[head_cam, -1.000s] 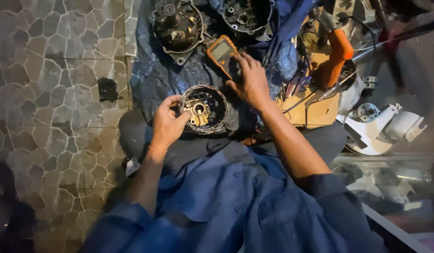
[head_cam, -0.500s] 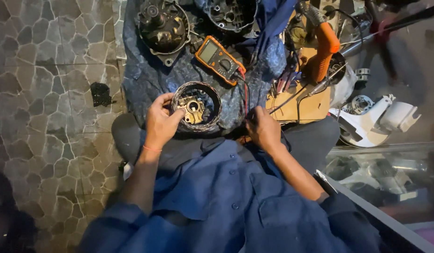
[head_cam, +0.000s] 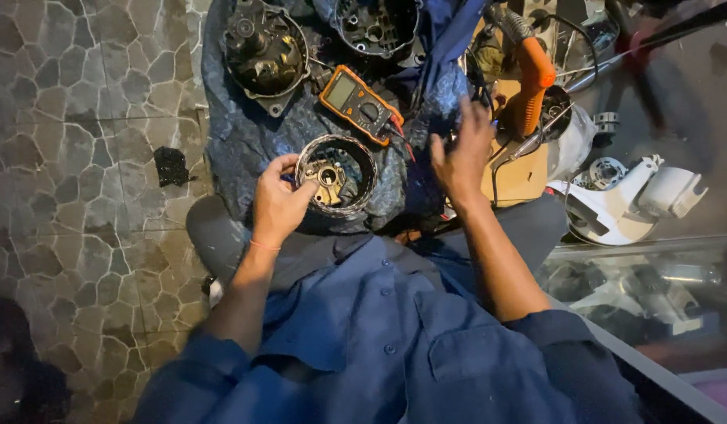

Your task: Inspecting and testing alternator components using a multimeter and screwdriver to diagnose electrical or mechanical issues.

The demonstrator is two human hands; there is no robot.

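Gripping round housing, left hand alone.

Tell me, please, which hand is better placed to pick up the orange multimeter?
Probably the right hand. It hovers open beside the orange multimeter and holds nothing, so it is free to reach over. The left hand is busy: its fingers grip the rim of the round metal housing.

One screen shows: the small grey rectangular display at the upper end of an orange and black meter, lying tilted on the blue cloth above the round metal housing. No packages, labels or signs can be made out.
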